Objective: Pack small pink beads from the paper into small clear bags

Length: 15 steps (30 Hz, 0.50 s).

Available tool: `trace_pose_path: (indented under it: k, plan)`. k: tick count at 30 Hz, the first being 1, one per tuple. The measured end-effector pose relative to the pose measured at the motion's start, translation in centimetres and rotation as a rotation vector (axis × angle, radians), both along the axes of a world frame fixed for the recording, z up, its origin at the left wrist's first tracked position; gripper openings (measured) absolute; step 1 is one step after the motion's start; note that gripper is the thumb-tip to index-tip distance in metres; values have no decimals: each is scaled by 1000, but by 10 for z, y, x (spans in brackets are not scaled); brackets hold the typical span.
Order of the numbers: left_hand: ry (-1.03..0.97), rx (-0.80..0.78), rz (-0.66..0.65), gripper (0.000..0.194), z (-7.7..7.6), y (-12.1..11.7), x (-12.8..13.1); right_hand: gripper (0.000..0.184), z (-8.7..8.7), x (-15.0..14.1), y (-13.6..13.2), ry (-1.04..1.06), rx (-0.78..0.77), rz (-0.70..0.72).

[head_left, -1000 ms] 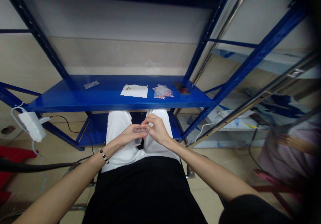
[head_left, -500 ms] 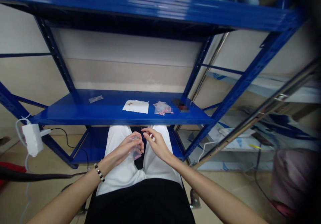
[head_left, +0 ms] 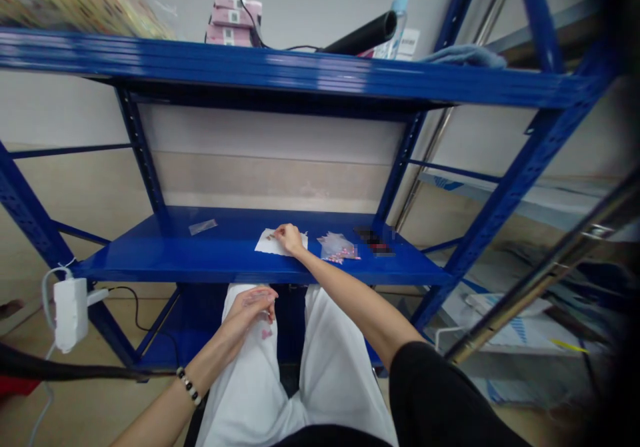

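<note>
My left hand (head_left: 253, 302) is closed over my thigh around a small clear plastic bag (head_left: 265, 323), which shows a bit of pink at its lower end. My right hand (head_left: 291, 239) reaches onto the blue shelf, fingers pinched together above a white sheet of paper (head_left: 267, 244). Whether anything is between those fingertips is too small to see. Small brown pieces (head_left: 271, 237) lie on the paper beside the fingertips. Right of the paper is a pile of clear bags (head_left: 337, 247) with pink-and-white contents.
A flat clear bag (head_left: 203, 227) lies at the shelf's left. A dark, blurred object (head_left: 374, 240) is at its right. The upper shelf (head_left: 300, 67) overhangs, carrying pink boxes (head_left: 233, 20), a black tube (head_left: 363, 33) and a blue cloth (head_left: 465, 55). A white power strip (head_left: 70, 313) hangs at left.
My right hand has moved from beside my left hand up and forward to the paper on the shelf. The left hand still holds the bag. The view has tilted upward.
</note>
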<state>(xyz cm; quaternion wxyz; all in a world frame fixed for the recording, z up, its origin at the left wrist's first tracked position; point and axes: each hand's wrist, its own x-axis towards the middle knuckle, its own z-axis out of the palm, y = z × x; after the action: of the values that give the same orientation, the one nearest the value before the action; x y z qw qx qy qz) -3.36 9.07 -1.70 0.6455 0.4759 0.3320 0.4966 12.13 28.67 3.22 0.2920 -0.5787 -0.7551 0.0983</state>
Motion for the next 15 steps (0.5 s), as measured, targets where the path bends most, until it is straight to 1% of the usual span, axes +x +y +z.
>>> trace_pose_path:
  k: [3, 6, 10, 15]
  plan:
    - [-8, -5, -10, 30, 2, -1, 2, 16, 0, -14, 22, -65, -7, -5]
    - [-2, 3, -11, 28, 5, -1, 0, 13, -3, -24, 34, -128, -17, 11]
    - [-2, 11, 4, 28, 11, -2, -4, 14, -4, -30, 38, -204, -34, 31]
    - [-18, 24, 32, 27, 12, 0, -8, 16, 2, -32, 33, -260, -36, 43]
